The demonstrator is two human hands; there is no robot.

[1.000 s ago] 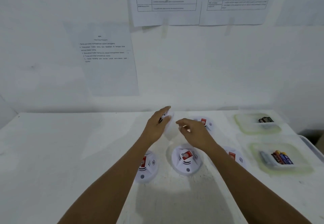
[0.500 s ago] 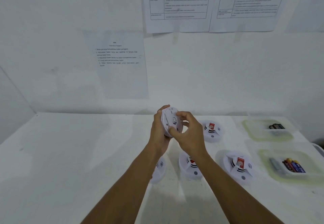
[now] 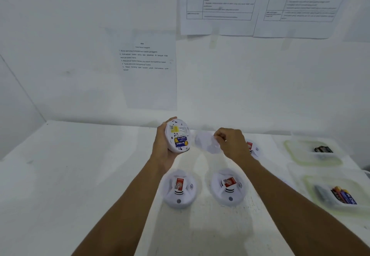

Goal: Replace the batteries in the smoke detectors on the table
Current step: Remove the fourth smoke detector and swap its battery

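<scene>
Smoke detector point(image 3: 177, 135) in hand, I held it off the surface point(image 3: 80, 175), above the middle of the back edge. My left grip point(image 3: 163, 149) was curled round its left side and underside, so that its back faced me and nothing covered the battery bay. Its batteries point(image 3: 181, 142), blue and yellow, showed plainly in the lower half of that back; I took them for the old ones due to come out. My right grip point(image 3: 232, 143) was closed in a pinch on the white back cover point(image 3: 207, 142), held just beside the detector and clear of it. The cover was blurred, so I could not tell exactly how my fingers lay on it. I judged it needed setting down before that grip could pull any cells. A second detector point(image 3: 179, 188) and a third detector point(image 3: 228, 186) sat face up on the surface below my grips, and a fourth detector point(image 3: 252, 148) was partly hidden behind my right wrist. Along the right edge stood two containers. The far container point(image 3: 290, 149) had dark batteries point(image 3: 323, 149) in it and the near container point(image 3: 309, 183) had coloured batteries point(image 3: 343, 195). Both were on the right grip's side, which was probably why that grip did the fetching while the left only steadied.
</scene>
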